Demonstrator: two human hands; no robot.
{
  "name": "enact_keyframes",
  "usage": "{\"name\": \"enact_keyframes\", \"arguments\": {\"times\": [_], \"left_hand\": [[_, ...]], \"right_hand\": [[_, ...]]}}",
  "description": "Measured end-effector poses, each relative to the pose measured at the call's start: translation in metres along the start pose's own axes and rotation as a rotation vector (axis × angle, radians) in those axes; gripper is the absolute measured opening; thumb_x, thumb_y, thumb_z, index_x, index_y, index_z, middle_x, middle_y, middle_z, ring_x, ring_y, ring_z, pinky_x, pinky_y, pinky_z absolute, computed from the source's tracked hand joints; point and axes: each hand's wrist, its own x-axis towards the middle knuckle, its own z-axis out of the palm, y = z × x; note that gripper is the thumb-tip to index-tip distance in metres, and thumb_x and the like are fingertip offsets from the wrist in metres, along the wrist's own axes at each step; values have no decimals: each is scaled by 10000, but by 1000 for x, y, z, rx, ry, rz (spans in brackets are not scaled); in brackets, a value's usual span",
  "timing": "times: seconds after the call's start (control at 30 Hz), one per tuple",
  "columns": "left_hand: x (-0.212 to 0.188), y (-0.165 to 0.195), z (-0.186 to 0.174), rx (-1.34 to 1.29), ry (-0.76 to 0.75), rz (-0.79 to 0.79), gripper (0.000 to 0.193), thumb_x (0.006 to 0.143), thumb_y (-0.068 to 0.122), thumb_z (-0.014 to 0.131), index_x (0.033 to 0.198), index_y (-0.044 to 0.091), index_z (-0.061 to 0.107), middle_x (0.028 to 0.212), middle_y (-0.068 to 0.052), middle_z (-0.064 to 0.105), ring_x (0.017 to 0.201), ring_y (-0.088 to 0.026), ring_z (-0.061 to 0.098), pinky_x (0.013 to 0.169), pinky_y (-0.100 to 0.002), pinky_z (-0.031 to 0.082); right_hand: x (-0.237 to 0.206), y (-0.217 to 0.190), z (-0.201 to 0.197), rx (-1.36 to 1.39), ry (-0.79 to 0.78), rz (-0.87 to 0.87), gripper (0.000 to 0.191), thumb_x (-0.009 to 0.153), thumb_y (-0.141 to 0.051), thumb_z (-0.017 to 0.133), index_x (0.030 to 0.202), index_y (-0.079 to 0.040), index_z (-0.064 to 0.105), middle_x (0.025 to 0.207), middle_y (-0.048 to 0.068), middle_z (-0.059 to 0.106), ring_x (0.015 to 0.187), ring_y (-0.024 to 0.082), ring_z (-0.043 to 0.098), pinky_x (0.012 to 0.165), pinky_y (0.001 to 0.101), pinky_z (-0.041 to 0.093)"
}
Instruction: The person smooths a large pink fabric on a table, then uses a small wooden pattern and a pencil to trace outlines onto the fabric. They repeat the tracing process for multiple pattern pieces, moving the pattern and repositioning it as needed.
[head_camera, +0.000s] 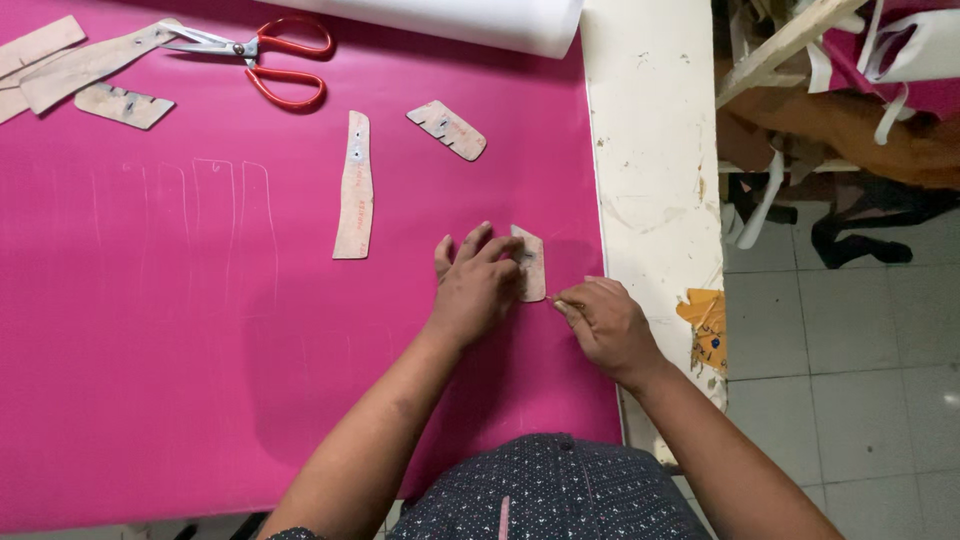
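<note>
- While our left hand (478, 285) is lying open with its fingers spread, pressing the small tan pattern piece (530, 262) flat on the pink sheet (180, 360), our right hand (605, 322) is pinching something thin at the piece's lower edge; we cannot tell what it is.
- We are judging this to be the tracing step: faint outlines (200, 220) are already showing on the pink further left.
- The next move is calling for the piece to stay pinned while the right hand is following its rim closely.
- The piece is sitting near the sheet's right edge, just beside the bare white surface (655, 180), so room is tight on that side.
- Leftward we are seeing open pink; the long curved pattern piece (354, 186), another small notched piece (447, 130) and the red-handled scissors (270, 60) are lying well apart.
</note>
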Motion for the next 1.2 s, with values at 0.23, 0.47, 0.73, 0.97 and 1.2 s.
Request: {"name": "enact_keyframes", "arguments": {"times": [0.23,0.47,0.73,0.97,1.2], "left_hand": [[-1,-2,5,-19,26,-2,130,867,266,715,970,223,783,1412,49,585,1465,-279,377,1177,-644,127],[-4,-6,4,-80,60,20,118,852,271,743,929,182,750,1422,67,594,1482,-274,377,1181,-643,135],[-3,-9,4,-81,41,23,136,862,293,753,927,174,747,1429,61,581,1484,-272,357,1180,-647,124],[-3,-12,8,-47,84,63,156,886,293,732,983,172,719,1452,55,569,1491,-270,369,1194,-630,118],[-6,-10,10,-54,145,65,348,857,299,744,1157,156,642,1492,-31,544,1478,-254,395,1204,-594,127]], "right_hand": [[4,-8,18,58,-8,-57,101,976,-139,670,1000,-47,703,908,108,742,864,265,727,1081,502,502],[16,-1,20,0,45,55,136,1013,-165,648,1002,-43,706,934,116,735,889,268,715,848,409,571],[37,6,15,77,89,226,203,1024,-181,620,1079,-20,730,1004,144,739,910,283,714,806,381,566],[49,18,18,268,93,364,221,1053,-169,575,1091,0,713,1026,141,723,892,230,715,807,352,583],[75,25,33,228,-47,555,346,948,-183,616,1254,-25,649,1138,130,667,915,218,680,829,335,552]]}}
